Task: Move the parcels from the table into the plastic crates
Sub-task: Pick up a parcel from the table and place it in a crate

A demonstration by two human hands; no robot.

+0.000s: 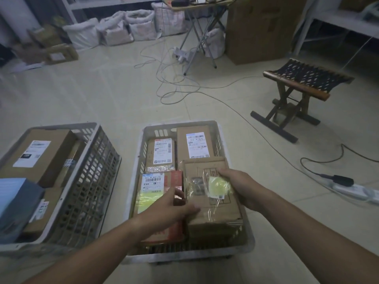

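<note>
A grey plastic crate [249, 241] sits on the floor in front of me, filled with several labelled cardboard parcels. I hold a brown cardboard parcel [213, 210] with clear tape and a yellow sticker over the crate's near right corner. My right hand [235, 185] grips its right edge, fingers curled over the top. My left hand [174, 208] holds its left edge with thumb and fingers. Beside it lies a red parcel [176, 232] with a white label. A second grey crate [86, 181] to the left holds a large brown box [47, 156] and a blue-grey parcel [18, 201].
A folding wooden stool [303, 91] stands on the tiled floor at the right. Cables and a power strip [354, 191] trail across the floor. White sacks [114, 29], a folding table [203, 9] and a tall cardboard box [258, 29] line the back.
</note>
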